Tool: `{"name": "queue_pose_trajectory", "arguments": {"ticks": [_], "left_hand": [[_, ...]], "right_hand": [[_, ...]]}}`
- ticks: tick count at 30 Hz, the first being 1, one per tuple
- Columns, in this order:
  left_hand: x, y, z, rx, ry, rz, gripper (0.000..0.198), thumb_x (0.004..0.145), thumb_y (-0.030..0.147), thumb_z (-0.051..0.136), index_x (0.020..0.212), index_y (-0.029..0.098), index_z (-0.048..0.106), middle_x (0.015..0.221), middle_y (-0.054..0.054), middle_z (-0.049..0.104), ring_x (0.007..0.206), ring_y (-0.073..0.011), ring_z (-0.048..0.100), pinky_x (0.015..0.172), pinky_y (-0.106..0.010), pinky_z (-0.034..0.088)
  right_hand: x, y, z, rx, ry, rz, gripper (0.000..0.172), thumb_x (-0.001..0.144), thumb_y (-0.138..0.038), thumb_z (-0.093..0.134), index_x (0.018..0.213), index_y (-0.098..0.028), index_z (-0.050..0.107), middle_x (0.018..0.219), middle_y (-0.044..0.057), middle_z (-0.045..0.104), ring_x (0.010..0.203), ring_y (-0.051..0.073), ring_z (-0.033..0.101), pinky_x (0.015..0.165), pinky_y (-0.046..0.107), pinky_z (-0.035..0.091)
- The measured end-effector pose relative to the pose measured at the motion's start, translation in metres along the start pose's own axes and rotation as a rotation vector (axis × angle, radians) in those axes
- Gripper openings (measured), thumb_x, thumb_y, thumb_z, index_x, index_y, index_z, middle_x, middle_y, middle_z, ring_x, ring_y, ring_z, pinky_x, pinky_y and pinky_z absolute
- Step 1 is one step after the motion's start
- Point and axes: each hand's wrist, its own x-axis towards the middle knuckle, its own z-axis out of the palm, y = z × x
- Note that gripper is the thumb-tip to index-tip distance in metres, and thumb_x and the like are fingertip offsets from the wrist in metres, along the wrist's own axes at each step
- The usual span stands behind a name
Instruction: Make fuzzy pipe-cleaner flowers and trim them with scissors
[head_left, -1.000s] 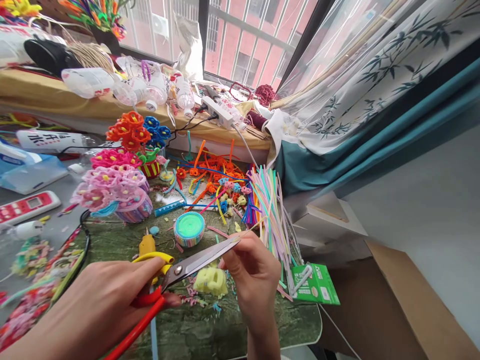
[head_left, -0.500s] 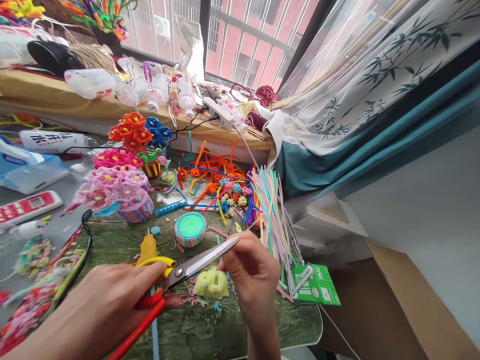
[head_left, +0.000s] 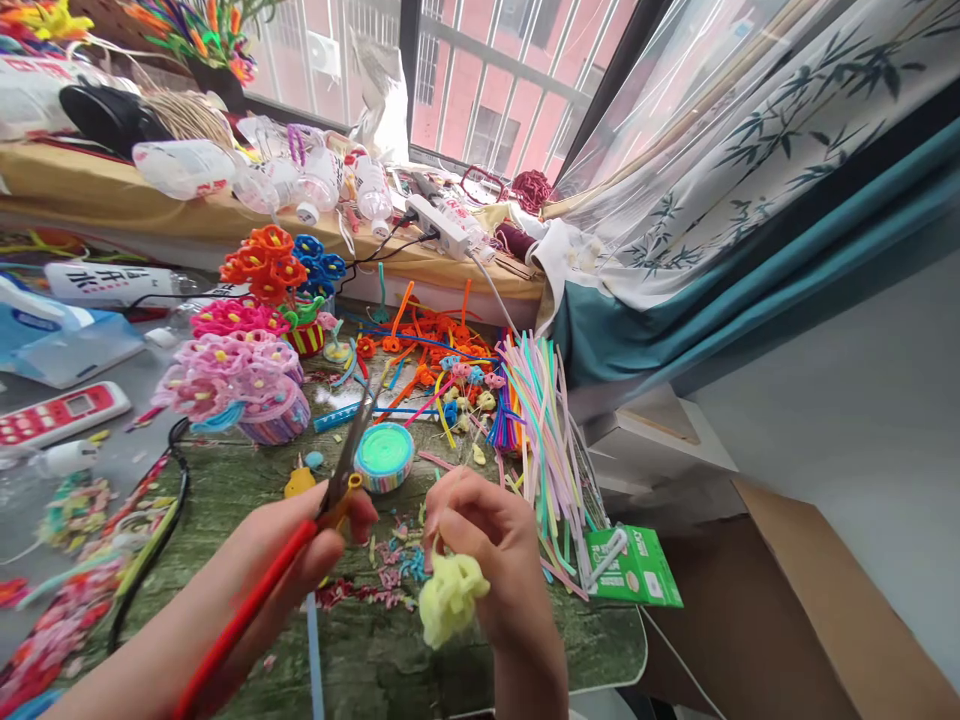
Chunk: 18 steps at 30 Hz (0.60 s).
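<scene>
Left hand is gripping the scissors, blades shut and pointing up toward the far edge of the counter. Right hand is pinching a yellow fuzzy piece, holding it just above the counter near its front edge. A green round spool is lying just beyond both hands; a pastel pipe-cleaner bundle is lying along the right edge.

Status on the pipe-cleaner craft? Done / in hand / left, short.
Done: pink flower bouquets and orange flowers stand finished on the green mat; cut scraps lie beside the hands. In hand: right hand pinches a small yellow fuzzy piece; left hand grips the scissors, blades pointing away. Left: a big bundle of uncut pastel stems and loose orange pieces.
</scene>
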Motion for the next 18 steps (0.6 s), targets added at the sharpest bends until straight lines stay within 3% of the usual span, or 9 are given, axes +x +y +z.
{"name": "queue_pose_trajectory", "arguments": {"ticks": [3,5,10,14,18], "left_hand": [[0.014,0.016,0.008,-0.362,-0.054,-0.102,0.037,0.089,0.063,0.072,0.091,0.027,0.074,0.065,0.006,0.060,0.059,-0.0131,0.051,0.054,-0.022,0.042],[0.023,0.025,0.015,-0.459,-0.119,-0.122,0.043,0.089,0.067,0.072,0.088,0.024,0.072,0.060,0.008,0.053,0.054,-0.0106,0.045,0.050,-0.022,0.039],[0.037,0.033,0.024,-0.513,-0.209,-0.127,0.058,0.084,0.070,0.073,0.055,0.023,0.053,0.049,0.006,0.048,0.048,-0.0091,0.041,0.046,-0.023,0.035],[0.041,0.033,0.026,-0.521,-0.173,-0.128,0.057,0.080,0.069,0.076,0.056,0.022,0.056,0.051,0.006,0.050,0.047,-0.0082,0.040,0.045,-0.023,0.034],[0.044,0.035,0.028,-0.510,-0.117,-0.125,0.052,0.077,0.066,0.079,0.057,0.022,0.059,0.051,0.006,0.052,0.045,-0.0088,0.044,0.044,-0.023,0.037]], "right_hand": [[0.005,-0.005,-0.001,0.084,-0.165,0.142,0.051,0.078,-0.064,0.089,0.061,-0.023,0.065,0.066,-0.003,0.060,0.047,0.010,0.049,0.046,0.026,0.044],[0.009,-0.003,-0.002,0.123,-0.270,0.194,0.054,0.076,-0.067,0.089,0.058,-0.023,0.064,0.061,-0.004,0.057,0.044,0.009,0.047,0.041,0.024,0.039],[0.016,0.012,-0.009,0.324,-0.416,0.345,0.052,0.073,-0.058,0.094,0.055,-0.023,0.060,0.049,-0.008,0.048,0.034,0.006,0.034,0.033,0.021,0.025],[0.018,0.021,-0.012,0.435,-0.499,0.463,0.057,0.063,-0.061,0.097,0.049,-0.024,0.057,0.042,-0.009,0.044,0.030,0.006,0.032,0.028,0.021,0.022],[0.017,0.019,-0.014,0.454,-0.521,0.520,0.058,0.066,-0.061,0.098,0.049,-0.025,0.056,0.039,-0.010,0.040,0.027,0.006,0.026,0.026,0.021,0.017]]}}
